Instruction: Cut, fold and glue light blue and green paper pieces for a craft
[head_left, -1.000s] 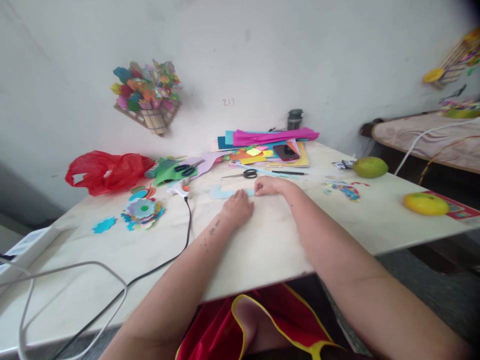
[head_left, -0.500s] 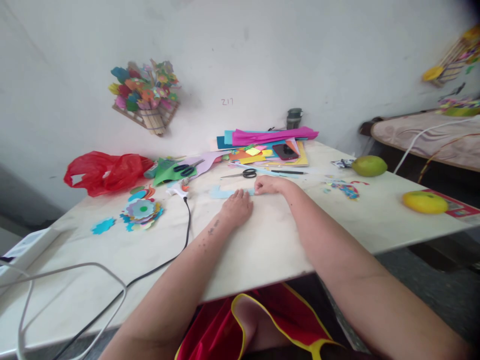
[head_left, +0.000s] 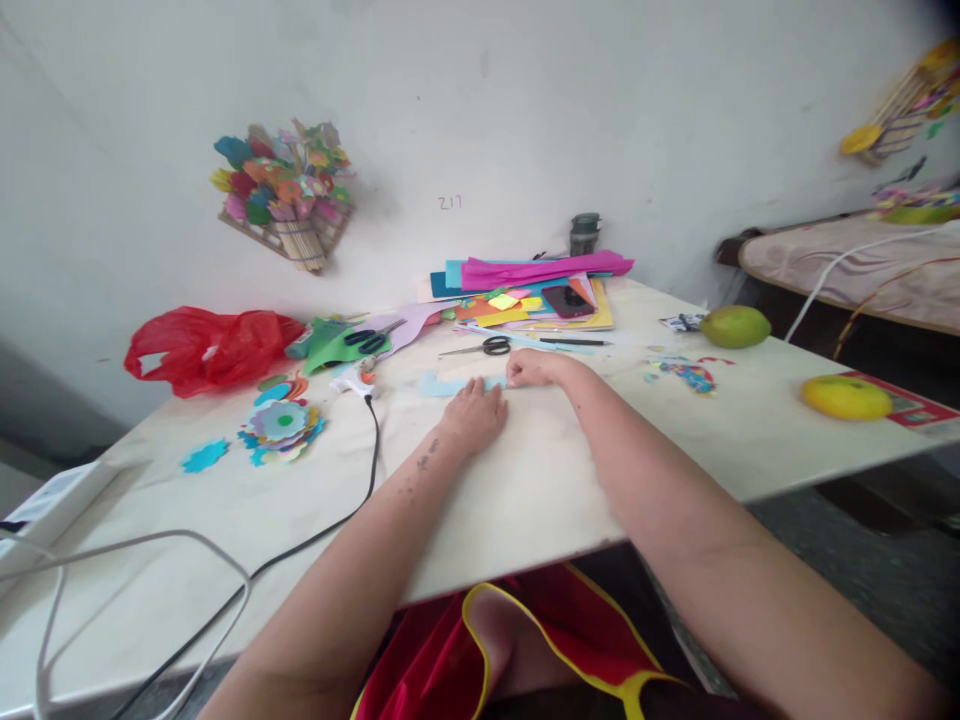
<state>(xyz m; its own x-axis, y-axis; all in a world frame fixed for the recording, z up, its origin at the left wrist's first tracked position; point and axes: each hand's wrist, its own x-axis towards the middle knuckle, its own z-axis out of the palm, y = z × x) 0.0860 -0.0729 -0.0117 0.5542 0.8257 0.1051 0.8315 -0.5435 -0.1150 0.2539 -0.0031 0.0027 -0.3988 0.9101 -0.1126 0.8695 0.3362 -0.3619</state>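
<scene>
A light blue paper strip point(head_left: 442, 385) lies on the white table in front of me. My left hand point(head_left: 477, 408) rests flat across it, fingers stretched out. At the strip's right end my right hand point(head_left: 529, 370) is closed, its fingertips pinching the paper. Just beyond the hands lie black-handled scissors point(head_left: 495, 346) and a black pen or cutter point(head_left: 574, 342). A white glue gun point(head_left: 352, 380) with a black cord sits to the left of the strip.
Stacked paper flower shapes point(head_left: 283, 425), a red plastic bag point(head_left: 214, 345) and a second pair of scissors point(head_left: 367, 341) are on the left. Coloured sheets and a phone point(head_left: 567, 301) lie at the back. A green mango point(head_left: 735, 327), a yellow mango point(head_left: 846, 397) and paper scraps point(head_left: 690, 377) are right.
The view has shifted very slightly. Both hands stay in place on the light blue strip, with no visible change in their hold.
</scene>
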